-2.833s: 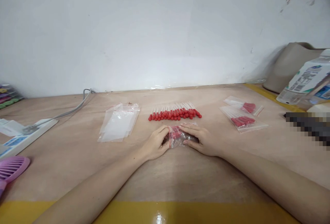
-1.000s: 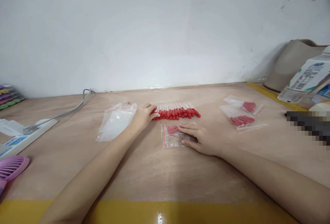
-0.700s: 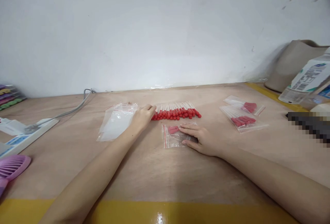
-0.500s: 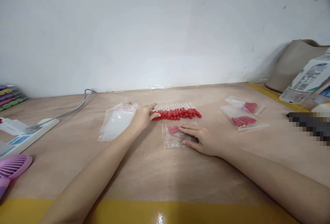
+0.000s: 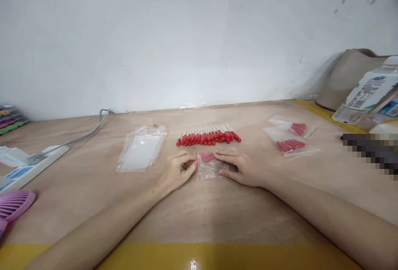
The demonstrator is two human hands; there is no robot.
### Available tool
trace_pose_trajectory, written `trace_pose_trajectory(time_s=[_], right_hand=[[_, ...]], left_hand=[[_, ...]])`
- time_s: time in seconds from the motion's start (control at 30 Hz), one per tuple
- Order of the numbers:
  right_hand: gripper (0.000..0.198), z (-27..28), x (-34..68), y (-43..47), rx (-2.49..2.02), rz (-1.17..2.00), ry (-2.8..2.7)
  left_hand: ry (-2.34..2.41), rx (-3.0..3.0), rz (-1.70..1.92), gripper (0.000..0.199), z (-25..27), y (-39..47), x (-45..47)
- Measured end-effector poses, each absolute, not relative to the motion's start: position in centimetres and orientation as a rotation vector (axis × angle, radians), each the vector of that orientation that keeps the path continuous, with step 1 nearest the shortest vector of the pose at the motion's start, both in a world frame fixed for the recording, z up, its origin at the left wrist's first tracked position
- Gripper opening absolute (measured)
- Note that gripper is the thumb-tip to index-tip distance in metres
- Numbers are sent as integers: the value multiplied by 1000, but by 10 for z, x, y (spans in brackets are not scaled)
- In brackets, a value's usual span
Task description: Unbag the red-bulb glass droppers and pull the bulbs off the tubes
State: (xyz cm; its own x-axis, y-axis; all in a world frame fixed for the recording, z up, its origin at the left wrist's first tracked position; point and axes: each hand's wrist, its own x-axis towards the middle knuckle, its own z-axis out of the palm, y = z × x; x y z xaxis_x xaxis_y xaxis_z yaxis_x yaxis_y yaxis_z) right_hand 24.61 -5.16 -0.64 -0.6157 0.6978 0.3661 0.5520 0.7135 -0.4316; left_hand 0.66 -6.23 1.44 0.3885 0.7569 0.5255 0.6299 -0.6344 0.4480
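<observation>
A clear zip bag (image 5: 208,173) with a red line along its left end lies flat in front of me, and a few red-tipped sticks (image 5: 207,157) show inside it. At that left end, my left hand (image 5: 179,169) has thumb and forefinger closed on the bag's edge. From the right, my right hand (image 5: 241,167) rests on the bag with thumb and fingers apart, pressing it to the table. Just beyond the bag is a row of loose red-tipped sticks (image 5: 208,136), like big matches, heads toward me.
Flat zip bags (image 5: 139,150) are stacked at left. Filled bags (image 5: 290,143) of red-tipped sticks lie at right. A power strip (image 5: 34,166) and a pink fan-like object (image 5: 15,206) sit far left; a bottle (image 5: 362,96) and a grey-brown bin (image 5: 338,79) stand at the right back.
My left hand has left the left end of the stick row and come nearer, to the bag's left edge. My right hand stays on the bag.
</observation>
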Motion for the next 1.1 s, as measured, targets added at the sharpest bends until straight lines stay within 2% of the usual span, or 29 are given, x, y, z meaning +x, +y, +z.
trace_pose_trajectory(time_s=[0.3,0.5,0.73,0.93,1.1], right_hand=[[43,-8,250,-49,-861,381,-2409],[40,-10,248,-54,-872,307,-2376],[53,-20,247,-52,-1051,156,-2273],[52,-20,251,-49,-1023,137,-2305],[51,-19,250,-51,-1026,168,-2314]], left_hand=[[1320,2411,826,26,11,-53,27],[1333,2498,790,14,7,-54,29],[1236,2478,855,20,7,-58,28],[1223,2607,665,18,15,-54,25],[1267,2613,772,10,7,-56,28]])
